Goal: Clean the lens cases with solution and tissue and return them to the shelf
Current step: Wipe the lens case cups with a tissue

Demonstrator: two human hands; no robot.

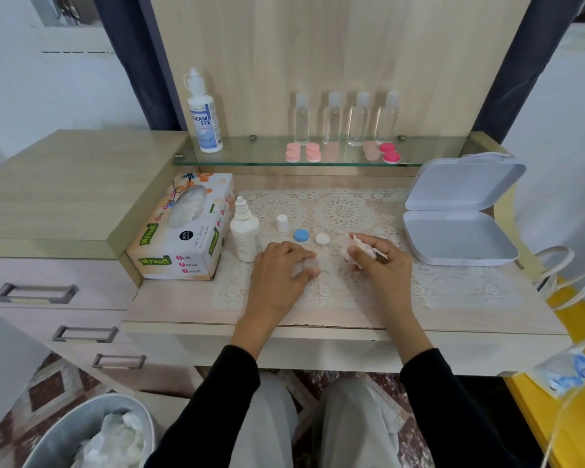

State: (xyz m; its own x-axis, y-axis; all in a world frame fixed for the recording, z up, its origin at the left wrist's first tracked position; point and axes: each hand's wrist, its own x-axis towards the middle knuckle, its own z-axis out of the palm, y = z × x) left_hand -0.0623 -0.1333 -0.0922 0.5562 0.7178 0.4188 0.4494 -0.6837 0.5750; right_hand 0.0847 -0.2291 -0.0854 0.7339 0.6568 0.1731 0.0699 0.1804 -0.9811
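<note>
A cream lace mat [345,211] covers the middle of the desk. Touching the mat's right edge, a white hinged box [453,241] lies open with its lid tilted up behind it, and beyond the mat's far edge, raised above it, four clear bottles [331,119] with pale caps stand upright in a row. Left of the mat and lower, three drawers [48,293] with metal handles step down toward a round metal bin [65,434] on a patterned rug [48,383]; a yellow surface [571,417] lies low to the mat's right.
</note>
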